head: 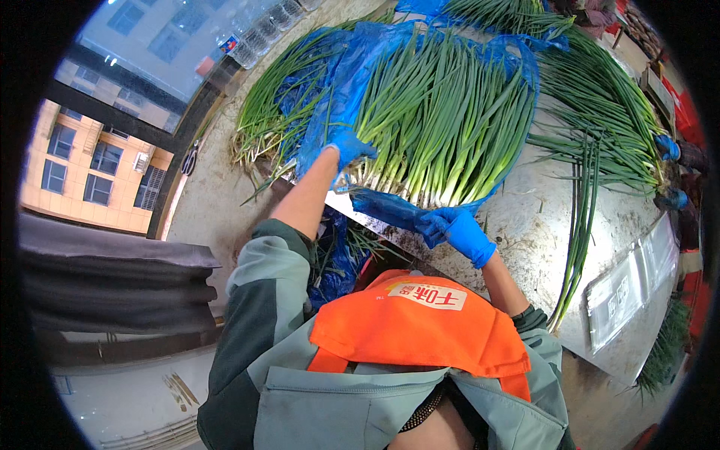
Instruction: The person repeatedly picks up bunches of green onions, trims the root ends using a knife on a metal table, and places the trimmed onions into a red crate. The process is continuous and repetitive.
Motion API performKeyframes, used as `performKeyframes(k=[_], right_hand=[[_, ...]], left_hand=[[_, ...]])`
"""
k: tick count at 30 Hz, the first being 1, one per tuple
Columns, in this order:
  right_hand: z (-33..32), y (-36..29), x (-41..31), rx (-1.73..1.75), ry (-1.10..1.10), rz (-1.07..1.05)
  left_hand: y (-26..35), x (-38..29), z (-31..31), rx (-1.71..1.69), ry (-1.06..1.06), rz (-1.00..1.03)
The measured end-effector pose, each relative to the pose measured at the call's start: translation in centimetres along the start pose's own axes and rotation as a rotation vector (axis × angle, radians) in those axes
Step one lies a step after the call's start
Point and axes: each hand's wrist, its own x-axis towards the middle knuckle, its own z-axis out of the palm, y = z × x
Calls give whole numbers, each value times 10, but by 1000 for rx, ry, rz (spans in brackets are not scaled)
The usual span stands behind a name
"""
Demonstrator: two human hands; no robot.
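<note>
A wide bunch of green onions (444, 118) lies on a blue plastic bag (388, 205) on the metal table, root ends towards me. My left hand (349, 147), in a blue glove, is at the bag's left side beside the root ends; its fingertips are partly bent and its hold is unclear. My right hand (458, 230), also in a blue glove, pinches the bag's near edge just below the white stems. A looser pile of green onions (270, 112) lies to the left, partly over blue plastic. A few long green onions (579, 225) lie apart on the right.
Clear plastic bags (630, 287) lie at the table's right edge. Another person's gloved hands (668, 147) are at a large green onion pile (607, 107). Scissors (190, 160) and plastic bottles (264, 31) are by the window. Blue plastic with leaf scraps (340, 259) is below the near table edge.
</note>
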Motion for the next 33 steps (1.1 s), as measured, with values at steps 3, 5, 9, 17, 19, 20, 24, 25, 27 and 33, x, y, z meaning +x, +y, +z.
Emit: performKeyframes(k=[3,5,9,17,19,20,24,25,27,33], right_hand=[[-2,7,-4,-8,-30,-51],[-4,9,-5,-27,-30,-77],[-7,-5,-11,-39,-19,-42],[-27,24,-3,-123,539,-347],[-33,25,-15,237,575,-260],[-32,24,-24,338,626,-278],[-40,49,-34,530,826,-318],[-37,49,-34,547,866,-348],[-34,46,-31,545,835,-378],[-37,16,-14,342,761,-444]], left_hand=[[13,-27,-31,-145,-175,-50],[12,-28,-45,-362,-270,-33],[37,-60,-56,-866,-411,152],[84,-95,98,-1565,-624,349],[94,-88,143,-1731,-758,378],[97,-83,157,-1749,-802,393],[120,-95,190,-2039,-850,354],[119,-90,199,-2080,-853,332],[120,-88,216,-2029,-824,401],[131,-116,211,-1832,-630,153]])
